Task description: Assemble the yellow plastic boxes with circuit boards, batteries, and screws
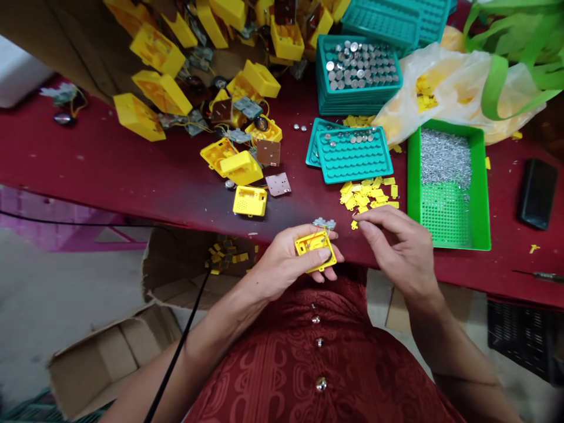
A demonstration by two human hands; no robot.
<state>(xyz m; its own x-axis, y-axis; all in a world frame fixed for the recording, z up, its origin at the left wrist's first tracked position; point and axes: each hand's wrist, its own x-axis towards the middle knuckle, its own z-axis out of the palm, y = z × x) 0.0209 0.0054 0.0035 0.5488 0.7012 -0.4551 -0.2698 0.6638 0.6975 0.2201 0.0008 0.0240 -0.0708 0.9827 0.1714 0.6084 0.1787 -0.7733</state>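
Note:
My left hand [286, 258] is closed round a small open yellow plastic case [314, 242]. Its thumb presses down inside the case, over a dark round part that is mostly hidden. Thin wires run from the case to a grey part [325, 224] just beyond its far edge. To the right, my right hand [399, 247] is pinched shut, with a tiny yellow plastic piece [354, 225] at its fingertips. Just beyond those fingertips lies a loose pile of flat yellow tabs [369, 194].
Teal trays [356, 155] with silver button-like discs sit behind the tabs. A green basket [484, 205] of small metal pieces stands at right, near a black phone [536, 194]. Yellow cases [161, 94] with wired boards are heaped at back left. Cardboard boxes [114, 355] lie below the table edge.

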